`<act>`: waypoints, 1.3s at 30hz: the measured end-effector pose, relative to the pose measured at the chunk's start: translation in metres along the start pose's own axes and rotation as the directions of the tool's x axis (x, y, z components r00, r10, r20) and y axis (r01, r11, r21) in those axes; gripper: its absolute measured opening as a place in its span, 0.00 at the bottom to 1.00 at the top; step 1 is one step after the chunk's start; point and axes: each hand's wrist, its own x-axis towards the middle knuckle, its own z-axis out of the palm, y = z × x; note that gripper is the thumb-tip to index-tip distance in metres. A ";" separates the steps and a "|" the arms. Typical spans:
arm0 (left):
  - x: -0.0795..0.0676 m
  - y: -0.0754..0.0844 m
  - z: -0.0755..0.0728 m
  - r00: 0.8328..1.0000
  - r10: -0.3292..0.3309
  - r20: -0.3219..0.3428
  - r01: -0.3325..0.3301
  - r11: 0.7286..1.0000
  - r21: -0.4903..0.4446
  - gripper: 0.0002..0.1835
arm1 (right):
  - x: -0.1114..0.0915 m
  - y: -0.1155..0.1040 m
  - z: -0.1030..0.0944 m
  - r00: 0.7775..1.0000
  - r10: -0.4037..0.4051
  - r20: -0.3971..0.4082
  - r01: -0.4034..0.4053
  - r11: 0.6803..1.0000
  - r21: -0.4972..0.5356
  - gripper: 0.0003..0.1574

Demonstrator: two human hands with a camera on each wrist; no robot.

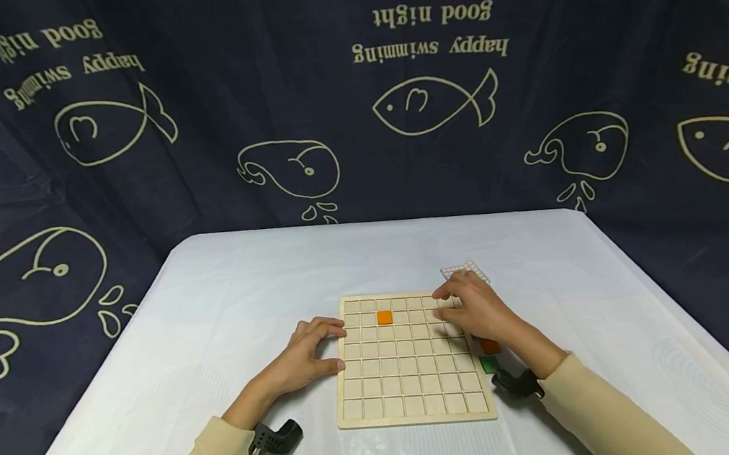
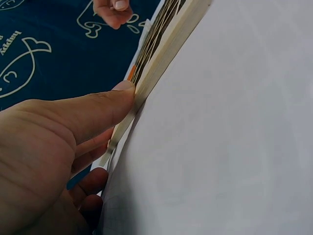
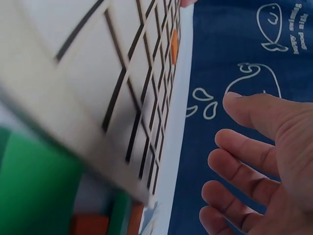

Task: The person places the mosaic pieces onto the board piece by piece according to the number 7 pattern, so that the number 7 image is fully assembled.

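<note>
A wooden grid board lies on the white table. One orange tile sits in a cell near its far side. My left hand touches the board's left edge; in the left wrist view its thumb lies against the rim, with the fingers loosely bent. Above the board's far right part hovers my right hand. The right wrist view shows its fingers relaxed and apart, with nothing held. The hand and forearm hide part of the board's right side.
Beside the board's right edge lie orange-red pieces and green pieces, partly under my right arm. A card with a printed grid lies beyond the far right corner. A dark patterned cloth hangs behind the table.
</note>
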 end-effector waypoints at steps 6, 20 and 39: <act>0.000 0.000 0.000 1.000 -0.009 0.000 0.009 1.000 0.001 0.25 | -0.007 0.007 -0.005 1.000 0.022 -0.002 -0.022 1.000 -0.008 0.17; 0.000 0.001 0.001 1.000 -0.005 0.000 0.005 1.000 -0.005 0.24 | -0.018 0.023 -0.015 0.998 0.063 -0.015 -0.064 0.997 -0.047 0.17; 0.000 0.001 0.000 1.000 -0.012 -0.003 0.012 1.000 -0.007 0.25 | -0.022 0.053 -0.023 0.990 0.136 0.020 -0.134 0.988 -0.080 0.18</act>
